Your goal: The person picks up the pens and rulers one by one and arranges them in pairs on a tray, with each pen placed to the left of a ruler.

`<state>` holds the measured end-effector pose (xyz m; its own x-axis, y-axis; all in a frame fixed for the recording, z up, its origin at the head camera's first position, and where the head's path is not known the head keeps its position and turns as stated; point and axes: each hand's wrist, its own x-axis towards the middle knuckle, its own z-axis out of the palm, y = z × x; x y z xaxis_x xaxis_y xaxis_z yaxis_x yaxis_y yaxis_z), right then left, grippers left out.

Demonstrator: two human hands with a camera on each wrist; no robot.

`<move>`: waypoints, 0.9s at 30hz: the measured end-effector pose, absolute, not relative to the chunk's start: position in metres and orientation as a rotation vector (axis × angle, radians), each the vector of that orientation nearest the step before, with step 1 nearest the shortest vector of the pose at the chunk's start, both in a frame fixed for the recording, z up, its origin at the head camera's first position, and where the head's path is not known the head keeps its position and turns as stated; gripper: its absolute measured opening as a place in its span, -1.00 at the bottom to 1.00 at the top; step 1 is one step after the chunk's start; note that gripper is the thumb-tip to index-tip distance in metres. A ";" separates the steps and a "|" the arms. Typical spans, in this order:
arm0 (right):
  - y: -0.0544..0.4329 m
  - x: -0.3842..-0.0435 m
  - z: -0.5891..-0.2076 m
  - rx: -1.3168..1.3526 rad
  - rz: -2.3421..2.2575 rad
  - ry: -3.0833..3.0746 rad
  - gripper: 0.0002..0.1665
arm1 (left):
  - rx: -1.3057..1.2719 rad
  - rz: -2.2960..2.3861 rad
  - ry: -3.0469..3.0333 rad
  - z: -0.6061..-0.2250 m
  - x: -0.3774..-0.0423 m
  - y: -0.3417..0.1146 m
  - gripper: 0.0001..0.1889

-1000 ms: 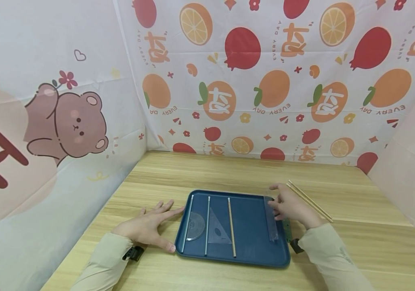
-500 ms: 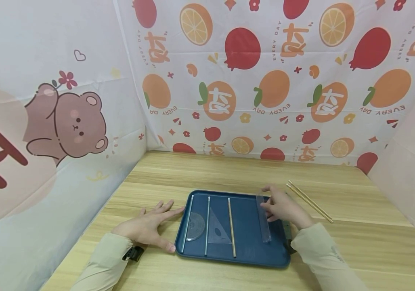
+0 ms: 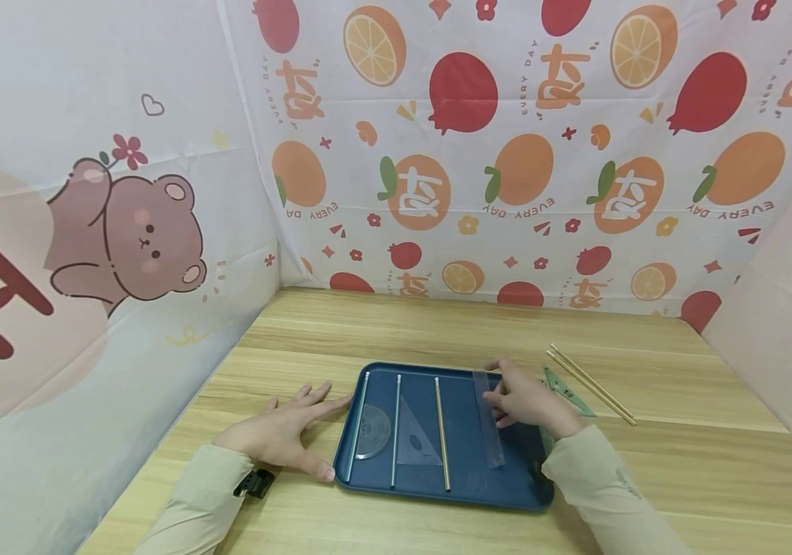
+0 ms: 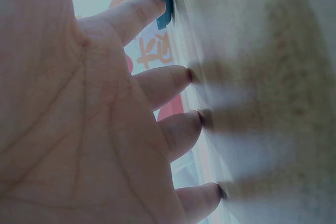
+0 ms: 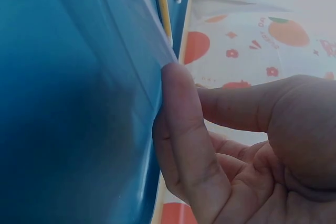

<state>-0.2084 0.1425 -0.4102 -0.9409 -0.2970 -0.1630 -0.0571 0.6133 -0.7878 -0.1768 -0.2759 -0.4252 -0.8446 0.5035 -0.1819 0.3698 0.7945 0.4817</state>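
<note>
In the head view a blue tray (image 3: 465, 499) bears a protractor (image 3: 374, 433), a clear set square (image 3: 415, 447), two pale green pencils, the left one (image 3: 357, 428) and the right one (image 3: 396, 432), and a gold pencil (image 3: 441, 435). My right hand (image 3: 531, 401) holds a clear ruler (image 3: 488, 424) over the tray's right half, with fingertips at its upper part; in the right wrist view the fingers (image 5: 184, 108) meet the ruler's edge. My left hand (image 3: 285, 435) rests spread on the table, its index finger and thumb touching the tray's left rim.
To the right of the tray lie two gold pencils (image 3: 590, 384) and a green set square (image 3: 568, 391). My right arm partly covers another green piece by the tray's right rim. A patterned cloth (image 3: 465, 254) hangs along the table's back edge.
My right hand has moved left with the ruler, from near the tray's right rim toward the gold pencil. More of the green set square has come into sight. My left hand has stayed put.
</note>
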 end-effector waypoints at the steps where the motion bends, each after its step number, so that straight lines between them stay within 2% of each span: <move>1: 0.141 -0.208 -0.411 -0.279 -1.244 2.560 -0.33 | 0.669 0.630 2.683 -0.425 -0.177 -0.276 0.27; 17: 0.121 -0.206 -0.408 -0.247 -1.258 2.538 -0.35 | 0.660 0.635 2.678 -0.425 -0.176 -0.276 0.27; 27: 0.108 -0.205 -0.412 -0.240 -1.239 2.521 -0.27 | 0.658 0.632 2.673 -0.424 -0.176 -0.276 0.27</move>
